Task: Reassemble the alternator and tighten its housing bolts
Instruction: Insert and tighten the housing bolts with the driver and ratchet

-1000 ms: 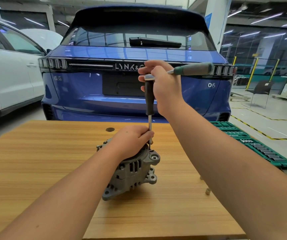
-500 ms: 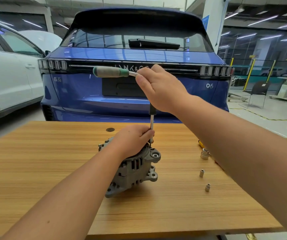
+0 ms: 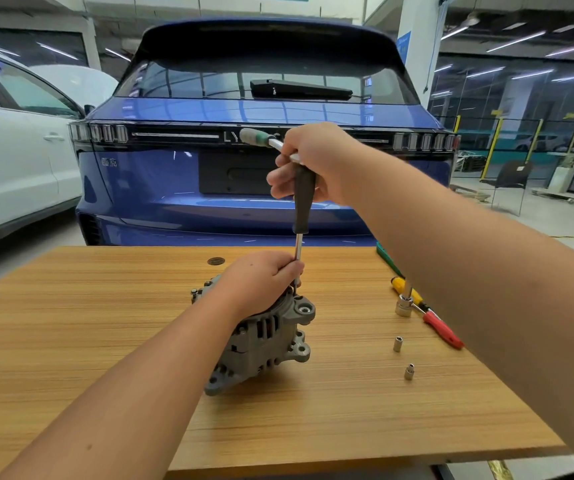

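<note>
The alternator (image 3: 261, 336) sits mid-desk (image 3: 105, 341), assembled, so this looks like bolt tightening. The left hand (image 3: 259, 282) rests on its top, pinching the driver (image 3: 301, 202) shaft; the right hand's (image 3: 313, 161) grip clamps the handle above. Next: turn on, keeping the shaft upright over the alternator.

Car service workshop / garage bay, indoors: blue SUV (image 3: 261, 168) parked tail-in just past the far edge of a wooden workbench (image 3: 105, 341), white car (image 3: 12, 161) far left with its hood up. Bench carries an alternator (image 3: 264, 341) mid-job, loose sockets (image 3: 398, 343), red-handled screwdriver (image 3: 443, 329) and a green socket tray (image 3: 387, 259) on the right. Far right: concrete floor with yellow line marking, yellow-posted safety barriers (image 3: 491, 147), glass partitions, strip lights overhead.
</note>
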